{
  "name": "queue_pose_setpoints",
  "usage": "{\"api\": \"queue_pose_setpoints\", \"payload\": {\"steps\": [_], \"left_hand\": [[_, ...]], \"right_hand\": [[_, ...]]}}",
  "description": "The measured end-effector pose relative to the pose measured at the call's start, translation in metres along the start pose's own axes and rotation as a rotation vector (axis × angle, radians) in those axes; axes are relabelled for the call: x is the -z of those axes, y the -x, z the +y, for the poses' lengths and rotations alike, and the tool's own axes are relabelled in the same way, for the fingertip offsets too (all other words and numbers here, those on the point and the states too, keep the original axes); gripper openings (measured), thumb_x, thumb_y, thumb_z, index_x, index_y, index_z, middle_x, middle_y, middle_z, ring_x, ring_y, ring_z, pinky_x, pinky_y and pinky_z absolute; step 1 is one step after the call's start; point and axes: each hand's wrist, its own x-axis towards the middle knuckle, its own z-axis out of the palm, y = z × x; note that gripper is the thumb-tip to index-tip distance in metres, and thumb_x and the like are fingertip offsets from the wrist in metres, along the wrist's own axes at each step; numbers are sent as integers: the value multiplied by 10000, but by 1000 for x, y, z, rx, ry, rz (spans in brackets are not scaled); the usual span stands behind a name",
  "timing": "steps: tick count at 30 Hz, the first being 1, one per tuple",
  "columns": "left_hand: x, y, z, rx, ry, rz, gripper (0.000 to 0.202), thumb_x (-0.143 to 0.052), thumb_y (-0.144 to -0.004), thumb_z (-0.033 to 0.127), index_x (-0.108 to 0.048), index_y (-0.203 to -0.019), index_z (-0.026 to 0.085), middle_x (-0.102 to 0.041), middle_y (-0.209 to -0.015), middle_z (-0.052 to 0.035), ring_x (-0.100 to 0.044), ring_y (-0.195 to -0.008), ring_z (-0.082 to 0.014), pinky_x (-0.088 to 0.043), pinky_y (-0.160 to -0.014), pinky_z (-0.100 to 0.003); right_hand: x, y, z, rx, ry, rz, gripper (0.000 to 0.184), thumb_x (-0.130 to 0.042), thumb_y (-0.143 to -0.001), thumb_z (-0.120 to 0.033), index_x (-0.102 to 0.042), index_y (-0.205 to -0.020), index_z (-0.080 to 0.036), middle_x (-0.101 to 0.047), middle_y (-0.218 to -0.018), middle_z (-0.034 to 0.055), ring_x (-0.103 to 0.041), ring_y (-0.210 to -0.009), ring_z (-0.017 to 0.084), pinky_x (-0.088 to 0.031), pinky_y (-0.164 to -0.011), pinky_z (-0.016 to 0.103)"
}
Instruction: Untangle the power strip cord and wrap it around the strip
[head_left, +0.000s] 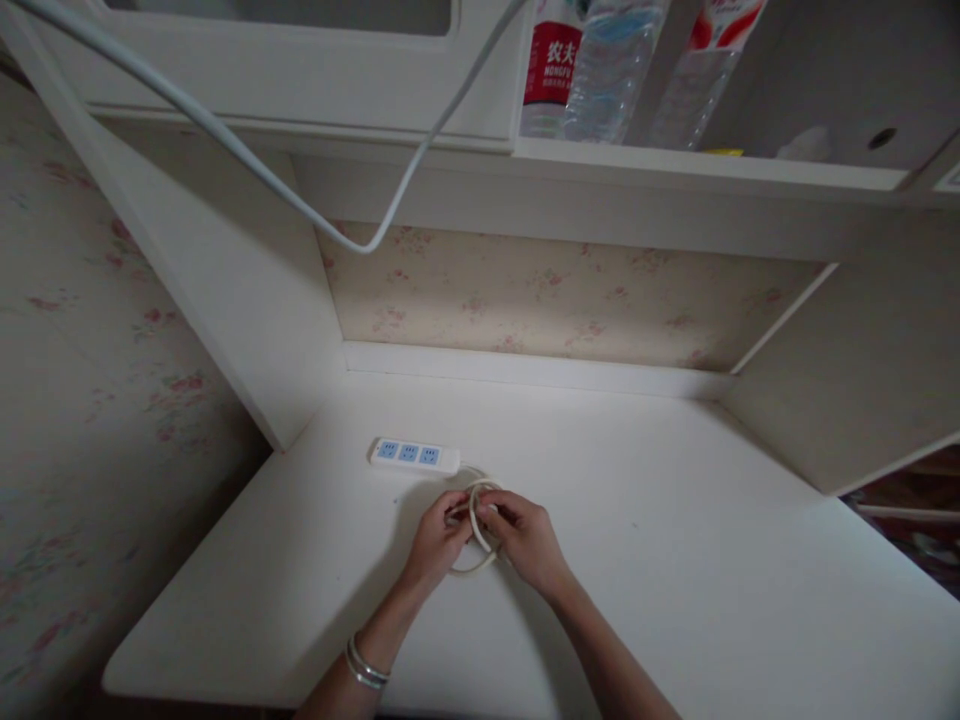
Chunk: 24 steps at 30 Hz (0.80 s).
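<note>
A white power strip (415, 456) with three blue socket faces lies on the white desk, left of centre. From its right end runs a cream power cord (477, 567), looped in a small coil between my hands. My left hand (439, 535) is closed on the coil's left side, a silver bangle on its wrist. Opposite it, my right hand (525, 535) pinches the coil at the upper right. Fingers hide part of the cord, and I cannot make out its plug end.
The white desk (675, 580) has side panels and a back edge against flowered wallpaper. Above hangs a shelf (712, 172) holding plastic bottles (611, 70). A thick white cable (300, 205) dips in front of the cabinet, high up at the left.
</note>
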Motion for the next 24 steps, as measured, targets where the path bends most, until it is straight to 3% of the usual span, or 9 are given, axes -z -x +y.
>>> {"api": "queue_pose_setpoints", "payload": {"steps": [4, 8, 10, 12, 14, 20, 24], "left_hand": [[0, -1, -1, 11, -46, 35, 329, -646, -764, 380, -629, -983, 136, -668, -810, -53, -558, -572, -114, -394, -428, -184], [0, -1, -2, 28, 37, 69, 312, -628, -773, 386, -626, -946, 127, -643, -748, -33, -482, -484, -76, -338, -399, -178], [0, -2, -3, 9, 58, 101, 280, -656, -755, 386, -632, -866, 130, -621, -687, -16, -484, -496, -79, -338, -418, -177], [1, -1, -3, 0, 62, 129, 277, -681, -738, 404, -628, -795, 138, -580, -604, 11, -474, -488, -82, -334, -426, -179], [2, -1, -2, 16, 61, 140, 299, -691, -728, 434, -615, -746, 145, -534, -531, 35, -448, -453, -81, -322, -417, -185], [2, -1, 4, 16, 30, 135, 357, -661, -750, 489, -553, -665, 160, -514, -494, 39, -449, -438, -86, -337, -435, -198], [1, 1, 8, -5, 22, 144, 361, -652, -755, 496, -548, -663, 163, -547, -510, 26, -488, -476, -102, -368, -480, -213]], "right_hand": [[1, 1, -4, 33, 88, 1, 277, -459, -924, -371, -681, -1030, -245, -701, -998, 30, -645, -896, 177, -503, -805, 290], [0, 12, -10, 185, 331, 172, 286, -636, -812, -383, -627, -1046, -218, -619, -1133, 93, -552, -1064, 238, -444, -923, 373], [-1, 19, -11, 223, 488, 169, 252, -687, -767, -384, -635, -952, -220, -629, -1036, 95, -550, -989, 255, -447, -860, 388], [-2, 24, -10, 241, 625, 120, 148, -646, -807, -370, -651, -848, -228, -641, -899, 79, -558, -873, 241, -434, -782, 373], [-2, 25, -9, 248, 705, 91, 176, -562, -874, -340, -663, -782, -230, -635, -805, 68, -558, -787, 215, -410, -741, 352], [1, 15, -3, 100, 510, 205, 287, -478, -928, -391, -679, -816, -220, -616, -825, 57, -571, -671, 151, -416, -631, 263], [2, 1, 3, 13, 360, 295, 390, -478, -906, -483, -670, -709, -206, -614, -746, 47, -560, -627, 152, -421, -602, 267]]}}
